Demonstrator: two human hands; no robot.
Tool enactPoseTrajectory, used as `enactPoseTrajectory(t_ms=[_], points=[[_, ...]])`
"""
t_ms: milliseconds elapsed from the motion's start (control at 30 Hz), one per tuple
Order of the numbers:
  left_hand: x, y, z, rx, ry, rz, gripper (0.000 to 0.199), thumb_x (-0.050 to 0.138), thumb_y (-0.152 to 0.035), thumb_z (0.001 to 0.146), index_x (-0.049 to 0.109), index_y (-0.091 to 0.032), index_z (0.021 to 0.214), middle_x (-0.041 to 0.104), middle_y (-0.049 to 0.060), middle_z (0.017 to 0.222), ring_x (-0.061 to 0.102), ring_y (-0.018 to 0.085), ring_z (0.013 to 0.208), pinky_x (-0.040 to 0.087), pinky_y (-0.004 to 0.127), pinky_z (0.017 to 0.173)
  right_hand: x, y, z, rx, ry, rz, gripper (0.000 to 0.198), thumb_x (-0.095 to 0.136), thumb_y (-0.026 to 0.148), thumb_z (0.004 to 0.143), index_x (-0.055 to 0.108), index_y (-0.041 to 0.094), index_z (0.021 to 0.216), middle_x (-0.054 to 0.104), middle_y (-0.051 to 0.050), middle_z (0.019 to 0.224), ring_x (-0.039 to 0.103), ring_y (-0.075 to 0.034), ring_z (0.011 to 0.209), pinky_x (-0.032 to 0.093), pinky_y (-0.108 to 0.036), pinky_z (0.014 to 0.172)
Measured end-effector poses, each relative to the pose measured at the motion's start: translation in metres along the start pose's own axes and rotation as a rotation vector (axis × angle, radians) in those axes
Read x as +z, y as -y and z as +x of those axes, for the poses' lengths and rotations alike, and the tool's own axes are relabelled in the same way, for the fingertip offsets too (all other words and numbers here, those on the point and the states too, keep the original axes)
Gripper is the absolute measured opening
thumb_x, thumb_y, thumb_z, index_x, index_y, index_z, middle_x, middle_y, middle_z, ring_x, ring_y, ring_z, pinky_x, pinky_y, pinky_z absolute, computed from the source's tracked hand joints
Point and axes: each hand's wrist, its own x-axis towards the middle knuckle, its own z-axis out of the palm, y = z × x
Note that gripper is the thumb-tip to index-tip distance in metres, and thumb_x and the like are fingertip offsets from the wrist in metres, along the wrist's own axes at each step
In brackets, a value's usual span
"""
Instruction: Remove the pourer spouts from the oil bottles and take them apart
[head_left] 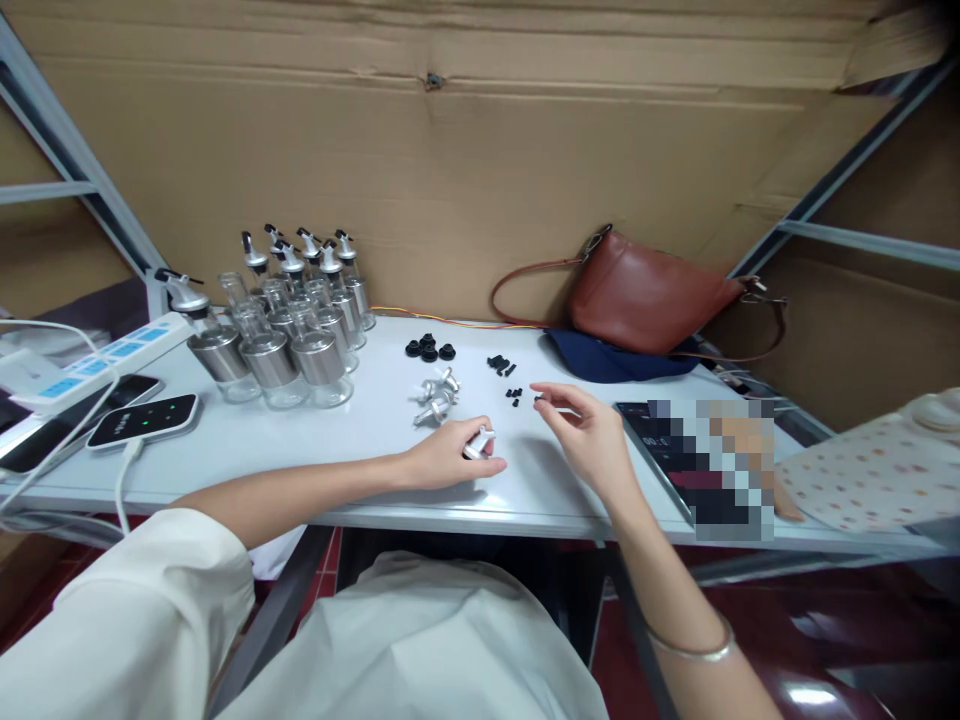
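My left hand point(450, 455) is closed around a silver pourer spout point(478, 443), just above the front of the table. To its right, my right hand point(583, 425) pinches a small black plug point(538, 400) between thumb and forefinger; only a bit of it shows. Several similar small black plugs point(514, 394) lie just left of those fingertips. Beyond my left hand, more silver pourer spouts point(437, 397) rest in a loose pile. Black lever pieces point(499, 364) and round black stoppers point(428, 350) sit in separate groups farther back.
Glass bottles with steel sleeves point(268, 365), some topped with pourers, crowd the left. A power strip point(112, 360) and a black device point(144, 421) lie beyond them. At right are a brown handbag point(649, 290), a navy cloth point(607, 358) and a partly blurred tablet point(652, 440). Cardboard point(420, 190) walls the back.
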Motion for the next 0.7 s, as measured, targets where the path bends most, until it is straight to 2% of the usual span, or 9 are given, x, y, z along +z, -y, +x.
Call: enactPoseTrajectory(t_ms=[167,267,400,533,633,700], points=[[0.000,0.000,0.000,0.012,-0.011,-0.001,0.023,0.060,-0.036,0.076,0.045,-0.018,0.074,0.043,-0.006,0.065,0.037,0.010,0.059,0.031,0.022,0.057,-0.005,-0.017,0.025,-0.109,0.167,-0.542,0.014,0.055,0.018,0.079,0.068,0.021,0.083,0.072,-0.005,0.076,0.066,-0.022,0.071,0.047,-0.034,0.071],[0.000,0.000,-0.001,0.002,-0.015,-0.003,0.023,0.061,-0.034,0.075,0.045,-0.018,0.073,0.043,-0.006,0.065,0.037,0.009,0.059,0.031,0.022,0.058,0.001,-0.028,0.031,-0.156,0.279,-0.744,0.013,0.057,0.014,0.078,0.068,0.021,0.081,0.072,-0.007,0.079,0.065,-0.024,0.075,0.045,-0.032,0.070],[0.000,0.000,0.000,-0.005,-0.008,-0.020,0.025,0.062,-0.034,0.075,0.043,-0.019,0.075,0.043,-0.006,0.067,0.037,0.009,0.060,0.031,0.022,0.059,0.010,-0.037,0.037,-0.177,0.342,-0.750,0.014,0.058,0.008,0.074,0.067,0.019,0.077,0.071,-0.009,0.082,0.064,-0.023,0.079,0.044,-0.030,0.071],[0.000,0.003,0.001,-0.014,-0.049,-0.020,0.033,0.065,-0.038,0.074,0.039,-0.020,0.083,0.044,-0.005,0.074,0.039,0.011,0.065,0.032,0.024,0.062,0.013,-0.041,0.042,-0.145,0.343,-0.723,0.026,0.054,0.002,0.073,0.066,0.018,0.089,0.071,-0.007,0.080,0.065,-0.022,0.075,0.044,-0.029,0.070],[0.001,0.005,0.002,-0.033,-0.082,-0.016,0.042,0.069,-0.040,0.071,0.034,-0.021,0.087,0.043,-0.003,0.082,0.041,0.012,0.069,0.034,0.025,0.064,0.014,-0.037,0.041,-0.127,0.323,-0.710,0.032,0.052,0.001,0.073,0.063,0.017,0.098,0.071,-0.008,0.085,0.065,-0.023,0.078,0.044,-0.030,0.072],[0.002,0.006,0.001,-0.049,-0.097,-0.013,0.047,0.070,-0.041,0.069,0.032,-0.021,0.089,0.042,-0.001,0.087,0.042,0.013,0.073,0.035,0.026,0.066,0.016,-0.028,0.034,-0.136,0.259,-0.646,0.025,0.051,0.007,0.077,0.062,0.016,0.097,0.070,-0.010,0.089,0.064,-0.024,0.081,0.044,-0.032,0.073]])
